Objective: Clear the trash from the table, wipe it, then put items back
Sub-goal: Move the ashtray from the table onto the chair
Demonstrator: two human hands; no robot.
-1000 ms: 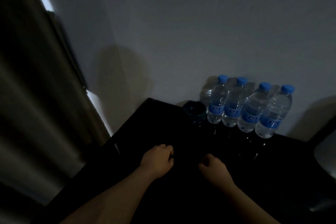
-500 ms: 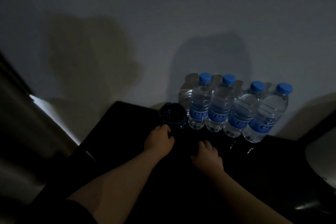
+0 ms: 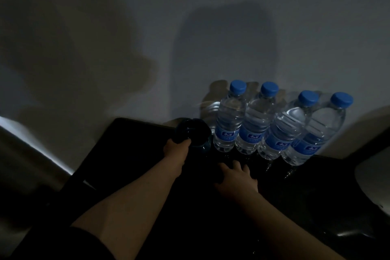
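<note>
- The grey wall [image 3: 190,27] fills the upper half, from 9 round to 3 o'clock, with two broad shadows on it.
- The black table [image 3: 130,154] takes the lower half, its far edge against the wall. The surface is too dark to show any detail.
- Four water bottles with blue caps and blue labels stand in a touching row at the table's far edge, at about 3 o'clock from the picture's middle: first bottle [image 3: 229,122], second bottle [image 3: 256,124], third bottle [image 3: 282,131], fourth bottle [image 3: 316,133].
- A pale rounded object [image 3: 371,173] sits at the right edge, at 4 o'clock, and is cut off.
- The right hand [image 3: 236,179], at 5 o'clock, lies palm down on the table with its fingers spread and straight. It holds nothing and is just short of the bottles.
- The left hand [image 3: 176,150], near 6 o'clock, grips the near rim of the dark round dish.
- The dark round dish [image 3: 193,131] stands just beside the first bottle, on its 9 o'clock side.
</note>
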